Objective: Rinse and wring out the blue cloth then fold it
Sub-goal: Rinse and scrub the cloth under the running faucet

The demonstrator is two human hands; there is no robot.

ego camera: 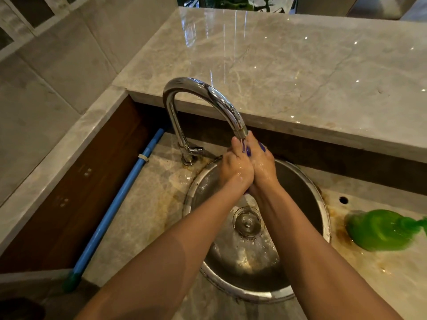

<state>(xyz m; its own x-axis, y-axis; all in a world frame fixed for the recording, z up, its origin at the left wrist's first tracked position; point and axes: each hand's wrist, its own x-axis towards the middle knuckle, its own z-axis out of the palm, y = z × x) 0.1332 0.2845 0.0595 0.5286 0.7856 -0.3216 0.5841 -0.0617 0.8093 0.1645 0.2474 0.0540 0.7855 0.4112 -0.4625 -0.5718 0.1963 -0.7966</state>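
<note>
My left hand (234, 165) and my right hand (262, 163) are pressed together just under the spout of the chrome tap (203, 98), above the round steel sink (307, 181). Both hands are wet. The blue cloth (248, 150) is squeezed between them; only small blue bits show between the fingers and at the top of my right hand. Most of the cloth is hidden inside the hands.
The sink drain strainer (247, 221) lies below my forearms. A green soap bottle (383, 229) lies on the counter right of the sink. A blue pipe (120, 197) runs along the left. A raised marble ledge (300, 77) stands behind the tap.
</note>
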